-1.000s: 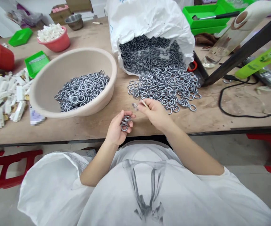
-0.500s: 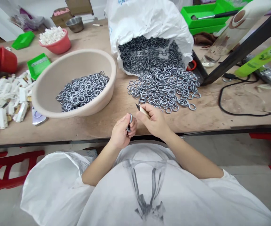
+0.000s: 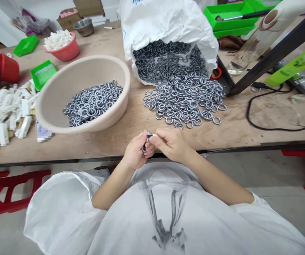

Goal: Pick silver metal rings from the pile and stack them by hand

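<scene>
In front of my body, at the table's near edge, my left hand [image 3: 137, 150] is closed round a grey ring [image 3: 143, 148], part of which shows between the thumb and fingers. My right hand [image 3: 172, 143] pinches a small knife; its dark blade [image 3: 149, 136] touches or lies against the ring's upper part, while the fingers hide the pale handle. Just beyond the hands, a heap of loose grey rings [image 3: 184, 102] spills from a white sack [image 3: 165, 24]. To the left, a beige basin [image 3: 85, 67] holds many more rings.
White plastic pieces [image 3: 6, 109] cover the table's left end. A red bowl [image 3: 67, 51] of white parts and a green tray [image 3: 44, 74] stand behind the basin. On the right are a dark slanted post [image 3: 269, 53] and a black cable [image 3: 250, 117]. Below left sits a white bag [image 3: 59, 205].
My right hand has moved left and slightly down, turning so that the knife's blade meets the ring. My left hand stays nearly in place, still round the ring.
</scene>
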The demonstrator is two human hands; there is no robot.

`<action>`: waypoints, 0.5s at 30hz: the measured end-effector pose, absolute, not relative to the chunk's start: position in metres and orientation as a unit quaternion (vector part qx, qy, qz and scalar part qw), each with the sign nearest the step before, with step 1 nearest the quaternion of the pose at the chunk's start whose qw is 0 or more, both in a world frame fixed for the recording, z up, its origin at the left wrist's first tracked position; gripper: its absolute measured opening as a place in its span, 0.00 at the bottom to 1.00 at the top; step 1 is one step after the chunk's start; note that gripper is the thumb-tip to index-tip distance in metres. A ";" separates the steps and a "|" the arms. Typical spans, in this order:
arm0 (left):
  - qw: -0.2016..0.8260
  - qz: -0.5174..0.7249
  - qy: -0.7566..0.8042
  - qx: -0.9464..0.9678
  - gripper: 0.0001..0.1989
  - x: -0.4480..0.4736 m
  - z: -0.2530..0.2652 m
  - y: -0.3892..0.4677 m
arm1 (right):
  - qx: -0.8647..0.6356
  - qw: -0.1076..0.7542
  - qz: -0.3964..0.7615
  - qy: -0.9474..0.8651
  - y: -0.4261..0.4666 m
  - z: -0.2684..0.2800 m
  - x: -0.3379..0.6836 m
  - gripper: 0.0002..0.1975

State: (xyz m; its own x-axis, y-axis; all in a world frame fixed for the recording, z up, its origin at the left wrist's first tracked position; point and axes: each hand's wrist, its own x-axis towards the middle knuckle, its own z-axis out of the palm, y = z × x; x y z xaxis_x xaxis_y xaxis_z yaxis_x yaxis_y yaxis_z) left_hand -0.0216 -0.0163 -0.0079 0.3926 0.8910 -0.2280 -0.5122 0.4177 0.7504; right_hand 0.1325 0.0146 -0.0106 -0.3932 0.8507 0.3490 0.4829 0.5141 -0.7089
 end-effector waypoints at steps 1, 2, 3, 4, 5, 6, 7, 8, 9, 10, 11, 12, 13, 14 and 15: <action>0.786 0.434 0.305 0.318 0.26 -0.022 -0.007 -0.018 | -0.456 0.347 0.256 -0.778 0.020 -0.014 0.134 0.26; 0.791 0.421 0.294 0.333 0.27 -0.023 -0.006 -0.019 | -0.498 0.334 0.248 -0.761 0.027 -0.016 0.136 0.27; 0.794 0.415 0.286 0.339 0.27 -0.024 -0.004 -0.020 | -0.538 0.318 0.232 -0.745 0.035 -0.018 0.139 0.27; 0.795 0.418 0.284 0.334 0.26 -0.026 -0.003 -0.020 | -0.572 0.296 0.213 -0.735 0.043 -0.019 0.141 0.26; 0.794 0.429 0.289 0.320 0.25 -0.028 -0.003 -0.019 | -0.598 0.272 0.187 -0.730 0.051 -0.019 0.143 0.24; 0.791 0.441 0.298 0.301 0.23 -0.030 -0.002 -0.017 | -0.617 0.249 0.158 -0.729 0.059 -0.018 0.144 0.21; 0.788 0.452 0.309 0.280 0.21 -0.033 -0.002 -0.015 | -0.631 0.225 0.129 -0.731 0.067 -0.016 0.145 0.18; 0.785 0.461 0.321 0.261 0.18 -0.035 -0.002 -0.012 | -0.640 0.201 0.102 -0.734 0.074 -0.013 0.144 0.16; 0.783 0.467 0.330 0.245 0.14 -0.037 -0.003 -0.010 | -0.646 0.177 0.080 -0.738 0.080 -0.011 0.143 0.16; 0.781 0.473 0.336 0.231 0.12 -0.038 -0.003 -0.008 | -0.649 0.155 0.065 -0.742 0.086 -0.009 0.142 0.16; 0.780 0.478 0.341 0.217 0.10 -0.040 -0.003 -0.006 | -0.650 0.134 0.056 -0.746 0.091 -0.008 0.140 0.15; 0.779 0.482 0.346 0.202 0.10 -0.041 -0.004 -0.004 | -0.649 0.117 0.054 -0.750 0.096 -0.007 0.138 0.13; 0.778 0.485 0.354 0.185 0.08 -0.042 -0.004 -0.002 | -0.649 0.106 0.055 -0.751 0.100 -0.007 0.137 0.13; 0.776 0.486 0.365 0.168 0.07 -0.043 -0.005 -0.001 | -0.649 0.102 0.058 -0.752 0.104 -0.008 0.136 0.12; 0.774 0.487 0.376 0.151 0.05 -0.044 -0.005 0.001 | -0.651 0.104 0.062 -0.749 0.106 -0.009 0.136 0.12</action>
